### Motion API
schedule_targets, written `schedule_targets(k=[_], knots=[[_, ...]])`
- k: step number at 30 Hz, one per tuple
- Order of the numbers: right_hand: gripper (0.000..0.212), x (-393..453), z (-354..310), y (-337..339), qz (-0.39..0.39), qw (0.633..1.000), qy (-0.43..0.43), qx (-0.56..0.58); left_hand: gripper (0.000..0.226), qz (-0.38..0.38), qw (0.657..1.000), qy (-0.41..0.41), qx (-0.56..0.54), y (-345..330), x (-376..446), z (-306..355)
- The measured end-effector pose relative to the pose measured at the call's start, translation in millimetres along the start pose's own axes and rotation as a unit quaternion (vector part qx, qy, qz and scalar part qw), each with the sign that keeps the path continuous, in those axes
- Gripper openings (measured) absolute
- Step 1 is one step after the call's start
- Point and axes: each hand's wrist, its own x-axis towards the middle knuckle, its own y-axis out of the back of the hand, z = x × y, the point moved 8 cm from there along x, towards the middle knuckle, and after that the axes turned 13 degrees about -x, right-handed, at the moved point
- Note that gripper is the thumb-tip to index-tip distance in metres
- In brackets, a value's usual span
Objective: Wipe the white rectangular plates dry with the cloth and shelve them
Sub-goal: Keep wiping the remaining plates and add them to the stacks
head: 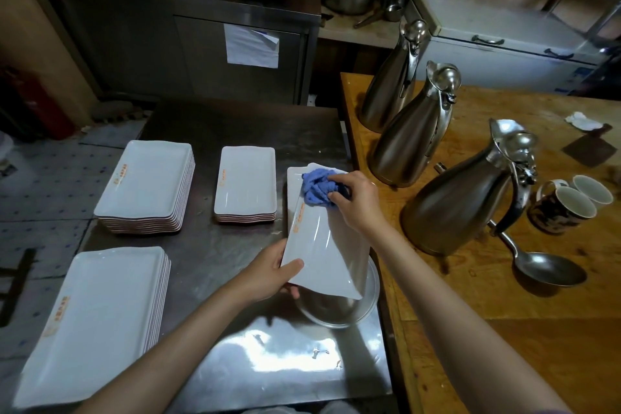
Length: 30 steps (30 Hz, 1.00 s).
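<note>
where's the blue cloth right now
The cloth is right of centre in the head view, bunched in the right hand on the far end of the plate that the left hand holds.

Single head-worn wide-angle view, looking forward and down from above the person's forearms, close over the steel table point(215, 131), wooden counter point(504, 312) to its right, dark cabinet point(188, 44) beyond, edges bowed by the lens

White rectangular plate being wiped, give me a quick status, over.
Left hand grips white rectangular plate at near corner; right hand presses bunched blue cloth on its far end. Nothing blocking.
</note>
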Motion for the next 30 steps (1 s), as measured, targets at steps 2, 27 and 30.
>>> schedule_targets(k=[2, 27, 30], knots=[[0.031, -5, -8, -3, -0.017, 1.0, 0.024, -0.009, 0.029, 0.005, 1.0, 0.0, -0.005, 0, 1, 0], [0.028, -71, -25, -34, -0.108, 0.974, 0.198, -0.035, 0.048, 0.077, 0.987, -0.008, -0.142, 13, 6, -2], [0.023, -72, -20, -34, -0.099, 0.972, 0.211, -0.04, 0.049, 0.08, 0.986, -0.006, -0.143, 17, 6, -3]])
